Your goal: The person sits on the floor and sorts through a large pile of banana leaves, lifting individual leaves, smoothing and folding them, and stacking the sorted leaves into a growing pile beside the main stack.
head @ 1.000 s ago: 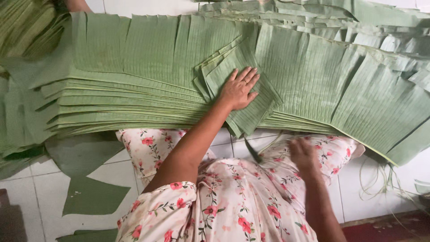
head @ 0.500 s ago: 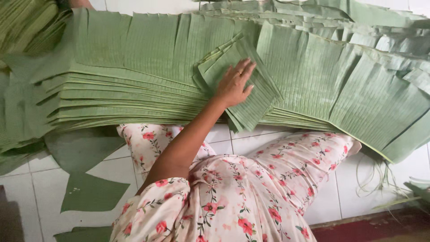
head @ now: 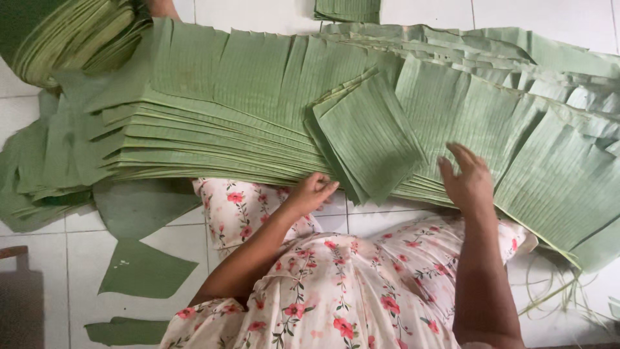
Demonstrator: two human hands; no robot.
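Head view only.

Small stack of cut leaf squares [head: 371, 139]: pale green, ribbed with fine parallel veins, roughly square, turned at an angle to everything under it. It lies on top of the big leaf pile [head: 213, 116], near the pile's front edge, with its lower corner hanging past that edge. Edges of several layers show along its left side.

Left hand [head: 311, 192]: at the front edge of the big pile, just left of the squares' lower corner. Fingers curled, tips against the pile's layered edge. Can't tell if it's actually pinching a sheet.

Right hand [head: 468, 181]: open, fingers spread, palm down over the pile just right of the squares. Holding nothing; contact with the leaves below can't be confirmed.

Around:
- Big pile runs the full width, many long sheets fanned at the left end, overlapping torn strips at right.
- Rolled leaf bundle [head: 71, 35] top left, darker green with yellowish edges.
- Another small leaf stack [head: 347, 9] at the top edge, on white tiled floor [head: 58, 239].
- Leaf offcuts [head: 145, 268] on the tiles at lower left.
- Floral dress [head: 349, 291] over the knees, tucked under the pile's front edge.
- Thin stringy fibres [head: 555, 291] lower right.

The pile's front overhang hides the lap beneath it.
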